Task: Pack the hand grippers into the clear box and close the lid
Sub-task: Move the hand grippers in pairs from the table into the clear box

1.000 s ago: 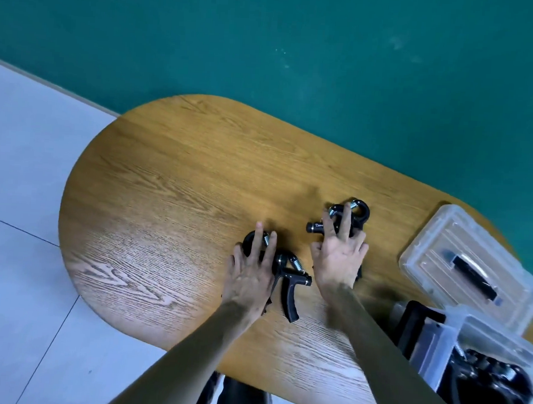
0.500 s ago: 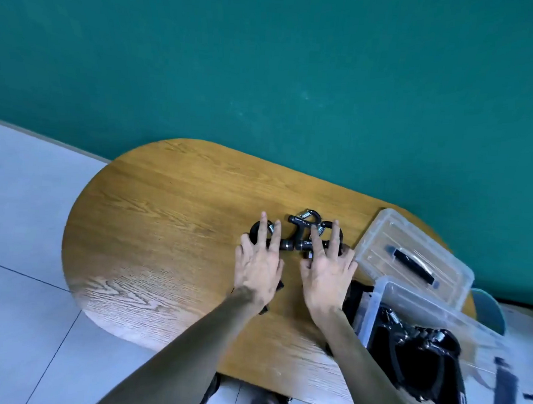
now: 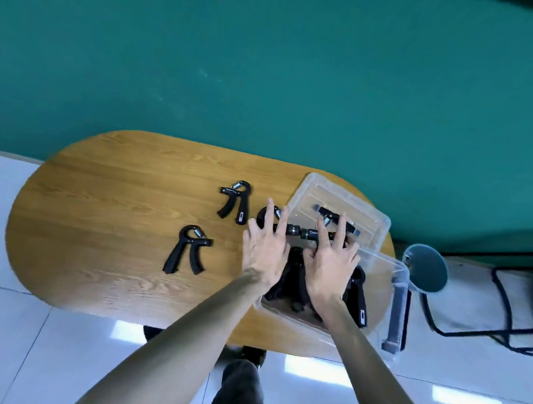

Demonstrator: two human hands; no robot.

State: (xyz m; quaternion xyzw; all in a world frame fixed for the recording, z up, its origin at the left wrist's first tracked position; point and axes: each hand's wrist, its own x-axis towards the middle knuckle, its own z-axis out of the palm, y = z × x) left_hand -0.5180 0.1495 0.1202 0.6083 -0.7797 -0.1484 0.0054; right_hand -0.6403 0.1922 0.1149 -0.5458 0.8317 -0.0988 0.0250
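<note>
Left hand: the left hand (image 3: 263,251) is spread flat with straight fingers, pressing on a black hand gripper (image 3: 284,227) that it carries just above the near edge of the box.
Right hand: the right hand (image 3: 330,262) is also flat with straight fingers, pressing on a second black hand gripper (image 3: 311,234). The two grippers meet end to end between the hands.
Box: the clear plastic box (image 3: 391,290) sits on the right end of the bench, right under both hands. More black hand grippers (image 3: 357,296) already lie inside it.
Lid: the clear plastic lid with a black handle (image 3: 343,203) lies on the bench just behind the box, off the box.
Loose grippers: one black hand gripper with a metal spring (image 3: 235,201) lies left of the hands, and another one (image 3: 189,250) lies nearer and further left. Both lie apart from the box.
Bench: the oval wooden bench (image 3: 109,204) stands in front of a green wall (image 3: 267,61).
Beside the bench: a round grey stool (image 3: 426,268) stands to the right, on the white tiled floor (image 3: 10,336).
</note>
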